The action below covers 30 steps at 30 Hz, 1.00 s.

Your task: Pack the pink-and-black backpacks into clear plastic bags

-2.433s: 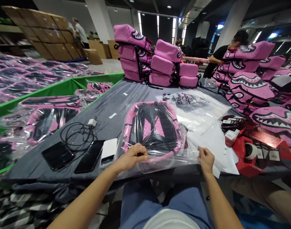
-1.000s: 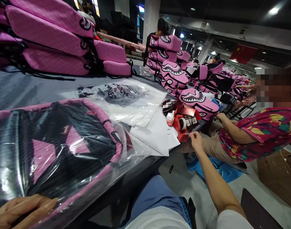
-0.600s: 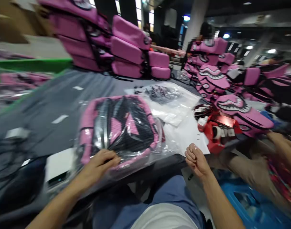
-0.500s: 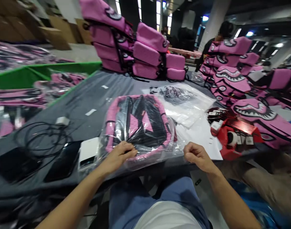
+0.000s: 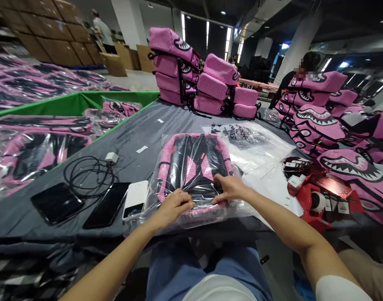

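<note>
A pink and black backpack (image 5: 196, 163) lies flat on the grey table (image 5: 154, 133), sealed inside a clear plastic bag (image 5: 152, 196). My left hand (image 5: 174, 205) rests on the bag's near edge with its fingers curled, pinching the folded plastic. My right hand (image 5: 231, 188) lies on the bag just right of it. Its fingers stretch leftward and press flat on the plastic over the backpack's lower edge. Nothing shows in that hand.
A red tape dispenser (image 5: 313, 202) and hang tags (image 5: 296, 169) sit to the right, empty printed bags (image 5: 251, 142) behind. Two dark phones (image 5: 56, 202), a white power bank (image 5: 135, 198) and a cable (image 5: 89, 175) lie left. Pink backpacks (image 5: 204, 79) are stacked at the back.
My right hand went out to the tape dispenser, came back closed, and now lies flat on the bag. My left hand stayed on the bag's near edge.
</note>
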{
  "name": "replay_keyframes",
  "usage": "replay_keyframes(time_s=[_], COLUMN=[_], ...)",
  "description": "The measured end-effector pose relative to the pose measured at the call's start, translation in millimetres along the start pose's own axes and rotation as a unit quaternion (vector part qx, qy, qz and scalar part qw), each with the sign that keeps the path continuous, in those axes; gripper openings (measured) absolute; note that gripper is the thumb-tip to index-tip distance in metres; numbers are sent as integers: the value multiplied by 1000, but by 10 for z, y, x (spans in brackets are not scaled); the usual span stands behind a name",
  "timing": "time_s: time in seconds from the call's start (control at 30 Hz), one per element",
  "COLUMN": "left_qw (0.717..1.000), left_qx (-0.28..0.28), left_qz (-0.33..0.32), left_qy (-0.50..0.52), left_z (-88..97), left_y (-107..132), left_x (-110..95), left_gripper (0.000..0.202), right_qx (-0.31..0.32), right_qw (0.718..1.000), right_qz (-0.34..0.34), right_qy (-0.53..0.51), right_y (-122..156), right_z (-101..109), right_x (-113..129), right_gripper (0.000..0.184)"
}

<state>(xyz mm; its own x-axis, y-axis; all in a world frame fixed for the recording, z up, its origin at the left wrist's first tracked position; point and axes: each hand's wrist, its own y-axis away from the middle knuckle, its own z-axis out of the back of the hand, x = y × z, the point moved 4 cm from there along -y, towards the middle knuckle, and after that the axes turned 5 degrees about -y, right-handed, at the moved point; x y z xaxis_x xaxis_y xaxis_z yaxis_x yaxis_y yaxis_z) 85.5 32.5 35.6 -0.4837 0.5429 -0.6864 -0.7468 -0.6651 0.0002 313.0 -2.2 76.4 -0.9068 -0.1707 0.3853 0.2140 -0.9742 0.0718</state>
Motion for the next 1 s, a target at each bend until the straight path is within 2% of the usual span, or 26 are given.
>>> replay_keyframes(time_s=[0.03, 0.07, 0.13, 0.17, 0.23, 0.3, 0.4, 0.53, 0.63, 0.73, 0.8, 0.87, 0.97, 1.0], left_qw=[1000, 1000, 1000, 1000, 1000, 1000, 999, 984, 972, 970, 966, 958, 951, 954], left_qx=[-1, -2, -7, -8, -6, -1, -13, -110, -168, -177, -183, -204, -240, -238], left_qz=[-1, -1, -2, -2, 0, -1, -28, -70, -39, -9, -18, -32, -45, -46], left_qy=[3, 5, 9, 11, 13, 11, -20, -122, -158, -168, -180, -199, -192, -175], left_z=[-2, -5, -13, -16, -19, -6, 69, 252, 358, 378, 360, 345, 356, 362], left_y=[9, 16, 21, 19, 10, 19, 128, 447, 644, 681, 646, 602, 561, 556], left_x=[1, 5, 13, 15, 13, -5, -33, 84, 301, 435, 429, 389, 370, 382], left_gripper=[38, 38, 38, 38, 38, 38, 33, 20, 24, 28, 30, 34, 48, 53], right_qx=[-49, -95, -155, -162, -136, -111, -119, -142, -154, -166, -208, -294, -447, -486], right_qw=[999, 995, 987, 981, 964, 949, 945, 941, 941, 946, 951, 944, 893, 868], right_qz=[-23, -29, 33, 93, 207, 253, 245, 258, 263, 262, 227, 146, -35, -104], right_qy=[2, 6, 26, 45, 97, 151, 183, 168, 149, 94, 26, -35, -33, -3], right_y=[87, 196, 439, 557, 745, 836, 832, 787, 752, 790, 945, 1266, 2042, 2336], right_z=[3, -7, -89, -166, -372, -559, -692, -732, -737, -656, -520, -355, -175, -137], right_x=[-47, -70, -30, 21, 113, 125, 50, -25, -22, 26, 2, -151, -639, -834], right_gripper=[46, 38, 18, 18, 33, 51, 63, 70, 68, 56, 48, 39, 26, 28])
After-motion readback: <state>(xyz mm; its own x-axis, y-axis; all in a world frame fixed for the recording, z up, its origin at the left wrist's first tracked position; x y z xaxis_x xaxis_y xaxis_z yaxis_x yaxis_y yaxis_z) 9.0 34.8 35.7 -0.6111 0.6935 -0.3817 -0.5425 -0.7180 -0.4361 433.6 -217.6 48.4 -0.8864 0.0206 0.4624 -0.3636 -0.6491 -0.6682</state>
